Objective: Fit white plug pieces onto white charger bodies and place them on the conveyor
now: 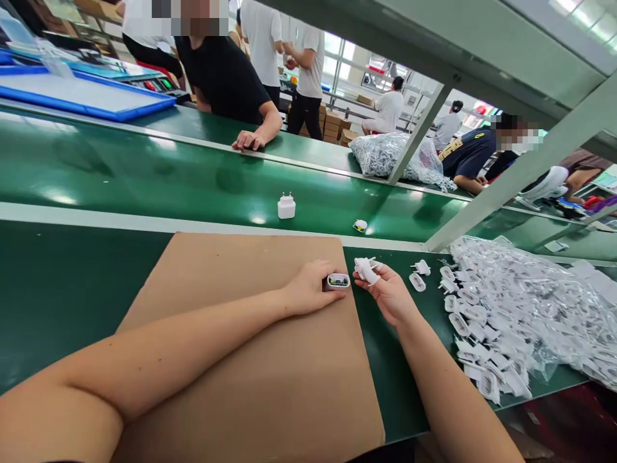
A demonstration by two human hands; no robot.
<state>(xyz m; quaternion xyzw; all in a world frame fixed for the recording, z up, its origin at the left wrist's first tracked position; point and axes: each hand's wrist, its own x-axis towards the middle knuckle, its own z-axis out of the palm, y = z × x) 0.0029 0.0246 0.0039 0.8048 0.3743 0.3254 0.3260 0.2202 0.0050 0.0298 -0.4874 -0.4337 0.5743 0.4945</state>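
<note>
My left hand (pixel 308 287) rests on the cardboard sheet (pixel 241 373), its fingers wrapped round a white charger housing (pixel 339 281). The housing's open end faces up and a circuit board shows inside. Just to the right, my right hand (pixel 385 292) pinches a white plug end cap (pixel 362 265) with thin pins; white coverings on the fingertips partly hide it. A small gap separates the two hands. Near my right hand, two loose white end caps (pixel 417 281) lie on the green table.
A plastic bag (pixel 544 302) spills many white end caps at right. On the green conveyor belt (pixel 202 173) are a white charger (pixel 286 206) and a small circuit board (pixel 359 226). A slanted metal post (pixel 438 235) rises at right. Co-workers are across the belt.
</note>
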